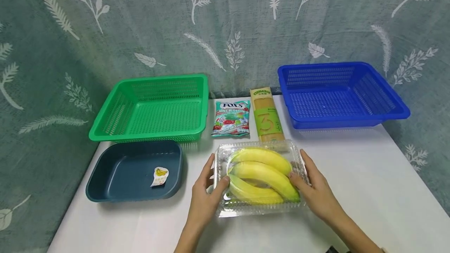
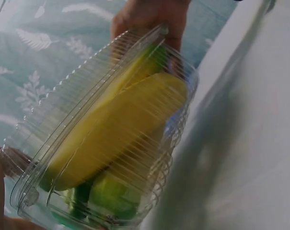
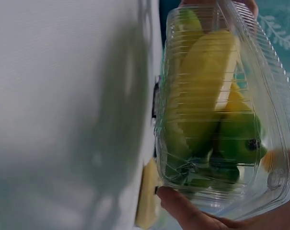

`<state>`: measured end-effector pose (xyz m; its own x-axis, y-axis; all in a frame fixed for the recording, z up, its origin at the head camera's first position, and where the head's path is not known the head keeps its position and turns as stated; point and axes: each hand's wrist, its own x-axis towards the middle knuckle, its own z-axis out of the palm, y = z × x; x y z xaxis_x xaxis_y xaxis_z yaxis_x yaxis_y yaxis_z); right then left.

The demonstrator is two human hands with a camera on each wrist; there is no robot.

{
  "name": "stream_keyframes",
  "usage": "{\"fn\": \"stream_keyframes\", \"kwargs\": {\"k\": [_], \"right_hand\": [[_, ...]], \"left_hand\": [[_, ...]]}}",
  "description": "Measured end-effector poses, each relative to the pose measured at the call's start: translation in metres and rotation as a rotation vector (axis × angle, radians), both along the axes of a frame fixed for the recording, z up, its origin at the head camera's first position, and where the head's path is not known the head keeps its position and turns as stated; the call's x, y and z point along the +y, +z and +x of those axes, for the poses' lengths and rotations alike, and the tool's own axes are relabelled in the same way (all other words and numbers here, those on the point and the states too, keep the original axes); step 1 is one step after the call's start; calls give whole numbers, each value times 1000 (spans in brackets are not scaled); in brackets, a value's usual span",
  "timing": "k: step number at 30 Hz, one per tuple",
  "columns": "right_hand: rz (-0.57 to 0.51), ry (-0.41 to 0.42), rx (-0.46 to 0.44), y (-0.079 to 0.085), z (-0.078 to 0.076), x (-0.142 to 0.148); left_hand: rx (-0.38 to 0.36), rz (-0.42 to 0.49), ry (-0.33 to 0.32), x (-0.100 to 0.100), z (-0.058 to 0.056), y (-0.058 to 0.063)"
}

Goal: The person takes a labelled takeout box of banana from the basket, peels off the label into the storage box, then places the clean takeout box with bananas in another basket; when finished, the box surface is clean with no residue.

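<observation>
A clear plastic clamshell box with several yellow bananas in it is held between both hands over the white table. On its left side my left hand grips the box, thumb on the lid and fingers around the edge. Opposite it, my right hand grips the right side in the same way. Green tips show on the bananas through the ribbed wall in the right wrist view. Below the box, the left wrist view shows its shadow on the table.
A dark blue bin with a banana-picture label stands left. Behind it is a green basket. A candy bag and a noodle pack lie beyond the box. A blue basket stands back right, near the curtain.
</observation>
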<state>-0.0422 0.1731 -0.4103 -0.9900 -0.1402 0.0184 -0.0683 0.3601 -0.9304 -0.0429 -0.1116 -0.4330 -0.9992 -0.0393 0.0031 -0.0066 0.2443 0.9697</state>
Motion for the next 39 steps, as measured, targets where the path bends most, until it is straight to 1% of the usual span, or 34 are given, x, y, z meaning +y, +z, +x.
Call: {"fn": "stream_keyframes", "kwargs": {"k": [4,7,13,20,28,32,37,39], "right_hand": [[-32,8,18,7,1,-4],[-34,18,42,15,1,-8],[-27,11,100,27,-1,-16],[-52,13,119,38,-6,-26],[-71,26,135,51,-15,-36],[-74,39,136,56,-20,-43],[-97,62,144,63,-28,-52],[-113,67,143,66,-31,-56]], "left_hand": [[0,-5,-8,-5,-1,12],[10,-17,-5,-9,-1,20],[74,-20,-7,-18,-3,32],[122,-47,-11,-27,-8,46],[193,-43,-49,-41,-18,59],[194,-56,-51,-53,-21,69],[184,-54,-59,-67,-25,80],[192,-59,-68,-71,-27,85]]}}
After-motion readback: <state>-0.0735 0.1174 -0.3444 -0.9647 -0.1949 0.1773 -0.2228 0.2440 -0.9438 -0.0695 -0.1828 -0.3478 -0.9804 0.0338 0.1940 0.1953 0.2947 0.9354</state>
